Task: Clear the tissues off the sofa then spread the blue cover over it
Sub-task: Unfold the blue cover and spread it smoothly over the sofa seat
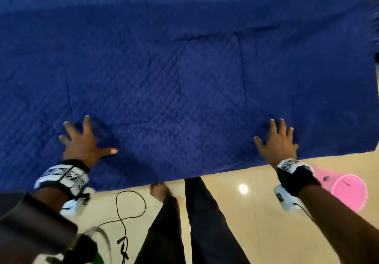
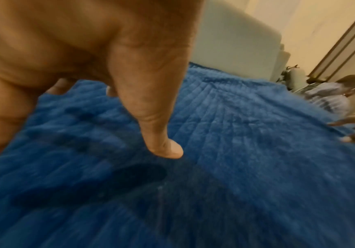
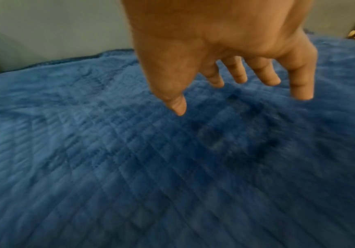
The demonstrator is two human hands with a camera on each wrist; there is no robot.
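Note:
The blue quilted cover (image 1: 184,69) lies spread across the sofa and fills most of the head view; its front edge hangs over the seat front. My left hand (image 1: 82,138) is open, fingers spread, on the cover near its front left. My right hand (image 1: 276,138) is open with fingers spread at the front right. In the left wrist view the thumb (image 2: 164,147) touches the cover (image 2: 236,151). In the right wrist view the spread fingers (image 3: 299,90) sit just at the blurred cover (image 3: 108,151). No tissues are in view.
A pink bucket (image 1: 346,192) stands on the tiled floor at the right. A black cable (image 1: 127,212) lies on the floor by my legs (image 1: 205,222). The pale sofa back (image 2: 236,42) rises behind the cover. Another person (image 2: 337,97) sits beyond the sofa's right end.

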